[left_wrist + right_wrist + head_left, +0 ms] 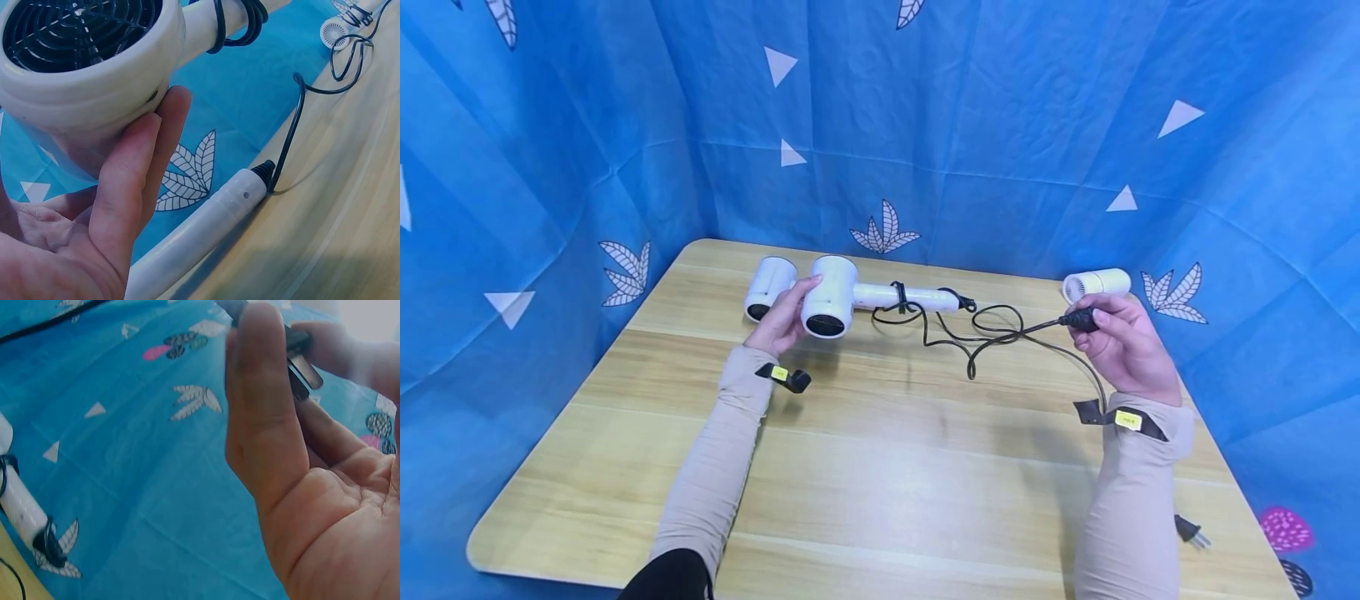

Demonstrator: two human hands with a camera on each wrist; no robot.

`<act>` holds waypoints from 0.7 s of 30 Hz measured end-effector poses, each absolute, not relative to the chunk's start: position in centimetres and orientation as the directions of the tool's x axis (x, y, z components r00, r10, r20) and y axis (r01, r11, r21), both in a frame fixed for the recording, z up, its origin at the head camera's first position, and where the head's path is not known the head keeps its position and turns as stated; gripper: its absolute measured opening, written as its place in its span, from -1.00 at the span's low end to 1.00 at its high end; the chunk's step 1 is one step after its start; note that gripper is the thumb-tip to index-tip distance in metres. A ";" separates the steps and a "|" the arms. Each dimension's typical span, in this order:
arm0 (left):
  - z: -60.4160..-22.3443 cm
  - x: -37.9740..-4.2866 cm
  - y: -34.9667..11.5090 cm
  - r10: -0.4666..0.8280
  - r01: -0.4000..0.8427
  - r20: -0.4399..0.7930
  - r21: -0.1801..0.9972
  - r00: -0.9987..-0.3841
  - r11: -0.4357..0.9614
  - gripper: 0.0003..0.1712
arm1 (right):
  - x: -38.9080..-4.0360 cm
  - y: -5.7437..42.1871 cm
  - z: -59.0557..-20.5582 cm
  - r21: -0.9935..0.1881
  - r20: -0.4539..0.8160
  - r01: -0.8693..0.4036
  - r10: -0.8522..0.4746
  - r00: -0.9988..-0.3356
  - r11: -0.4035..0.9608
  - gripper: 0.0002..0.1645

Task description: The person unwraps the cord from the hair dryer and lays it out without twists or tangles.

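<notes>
Table (pixel 910 508), left hand (pixel 781 323) gripping hairdryer (pixel 832 292), right hand (pixel 1126 348) pinching plug (pixel 1079 319) — yellow tags (pixel 1127 420) illegible

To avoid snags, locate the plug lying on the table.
In the head view, the plug lies lower right on the table, just right of the right sleeve.

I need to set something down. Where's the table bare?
The table is bare between the left sleeve and right sleeve, and left of the left sleeve. The far side is crowded: left dryer, left hand with the held dryer, cords, right hand with the held plug, right dryer behind. A loose plug lies beside the right sleeve.
</notes>
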State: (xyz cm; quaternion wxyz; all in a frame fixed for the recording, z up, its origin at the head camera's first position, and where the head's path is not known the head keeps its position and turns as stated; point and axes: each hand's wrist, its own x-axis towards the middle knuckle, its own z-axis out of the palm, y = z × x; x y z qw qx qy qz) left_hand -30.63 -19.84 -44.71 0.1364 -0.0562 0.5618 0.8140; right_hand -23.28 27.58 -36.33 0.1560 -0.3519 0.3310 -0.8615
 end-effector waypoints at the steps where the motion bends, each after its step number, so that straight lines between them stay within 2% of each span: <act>1: -44.7 -30.6 -19.9 0.161 -0.284 -0.243 0.899 -0.957 -0.332 -0.58 | -23.4 27.7 -36.5 -0.694 0.499 0.038 -0.518 -0.695 -0.719 -0.49; 4: -44.6 -30.6 -19.9 0.160 -0.281 -0.240 0.900 -0.957 -0.334 -0.57 | -23.8 28.2 -36.9 -0.735 0.464 0.043 -0.548 -0.696 -0.677 -0.49; 10: -44.5 -30.6 -19.9 0.158 -0.285 -0.244 0.894 -0.957 -0.345 -0.58 | -24.1 29.0 -37.4 -0.809 0.352 0.046 -0.546 -0.760 -0.586 -0.49; 21: -44.1 -30.3 -19.9 0.178 -0.285 -0.235 0.886 -0.956 -0.365 -0.58 | -24.6 28.9 -37.9 -0.874 0.264 -0.047 -0.393 -0.881 -0.483 -0.56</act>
